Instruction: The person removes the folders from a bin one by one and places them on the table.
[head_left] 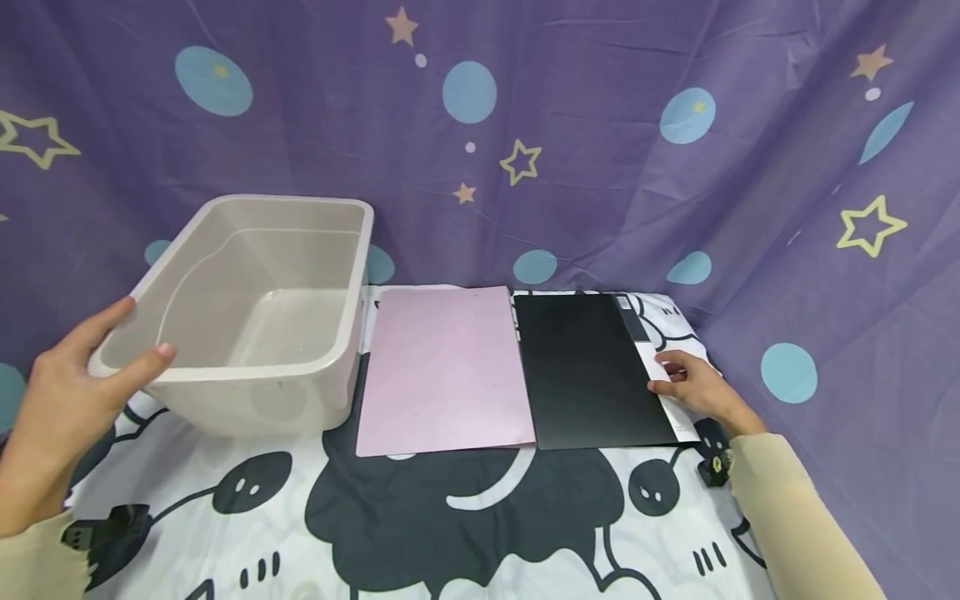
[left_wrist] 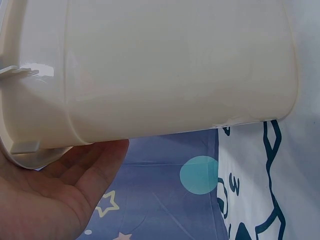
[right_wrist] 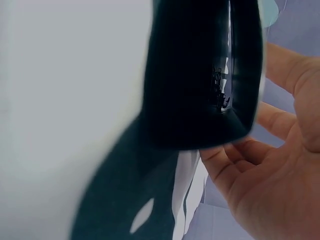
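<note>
A large off-white plastic tub (head_left: 247,392) stands on the left, its open top facing up and tilted towards me. My left hand (head_left: 82,383) grips its near left corner, thumb over the rim; in the left wrist view the left hand's fingers (left_wrist: 95,165) lie against the outer wall. On the right lies a black binder (head_left: 592,375) with a white label along its spine. My right hand (head_left: 693,383) holds that spine, fingertips on the label. The right wrist view shows the binder (right_wrist: 185,100) end-on, dark metal parts inside, with the right hand (right_wrist: 270,150) beside it.
A flat pink folder (head_left: 446,375) lies between the tub and the binder, its right edge close against the binder. A black-and-white patterned cloth (head_left: 285,533) covers the surface. A purple curtain (head_left: 592,192) with stars and blue dots hangs behind and along the right.
</note>
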